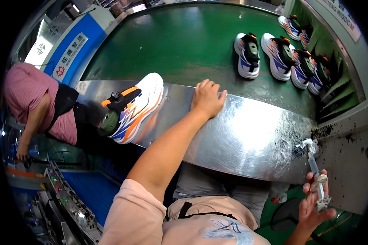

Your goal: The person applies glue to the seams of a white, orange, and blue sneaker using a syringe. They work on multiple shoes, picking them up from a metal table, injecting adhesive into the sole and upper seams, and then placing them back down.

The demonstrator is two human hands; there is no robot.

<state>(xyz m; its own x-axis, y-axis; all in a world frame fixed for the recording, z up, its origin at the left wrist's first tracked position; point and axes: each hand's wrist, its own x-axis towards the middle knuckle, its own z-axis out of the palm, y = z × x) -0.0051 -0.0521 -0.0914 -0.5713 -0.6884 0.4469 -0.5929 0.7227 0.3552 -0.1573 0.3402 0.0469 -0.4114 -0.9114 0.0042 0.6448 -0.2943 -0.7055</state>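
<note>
My left hand rests palm down on the far edge of the shiny steel ledge, fingers apart, holding nothing. Just left of it a white sneaker with orange and blue stripes and a dial lace lies on the ledge. My right hand is low at the right, closed around a clear plastic syringe whose white tip touches the blackened corner of the ledge.
Beyond the ledge runs a green conveyor belt carrying several white, blue and orange sneakers at the far right. Another person in a pink striped shirt stands at the left. A control panel sits low left.
</note>
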